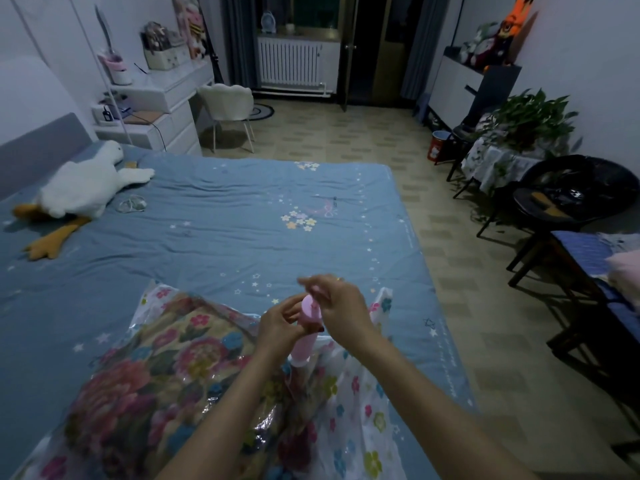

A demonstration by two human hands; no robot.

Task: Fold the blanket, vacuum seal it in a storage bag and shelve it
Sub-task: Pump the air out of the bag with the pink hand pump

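A folded floral blanket point(156, 372) lies inside a clear storage bag point(349, 403) printed with small flowers, at the near edge of the bed. A pink hand pump point(304, 337) stands upright on the bag. My left hand point(277, 323) grips the pump's barrel from the left. My right hand point(337, 306) pinches the pump's handle at the top, which is blurred. The pump's base is partly hidden behind my left forearm.
The bed point(225, 220) has a blue starred sheet. A white goose plush point(83, 188) and a coiled cable point(131, 204) lie at its far left. Right of the bed are tiled floor point(460, 271), a dark chair point(568, 199), a plant point(530, 119) and a dark bench point(595, 292).
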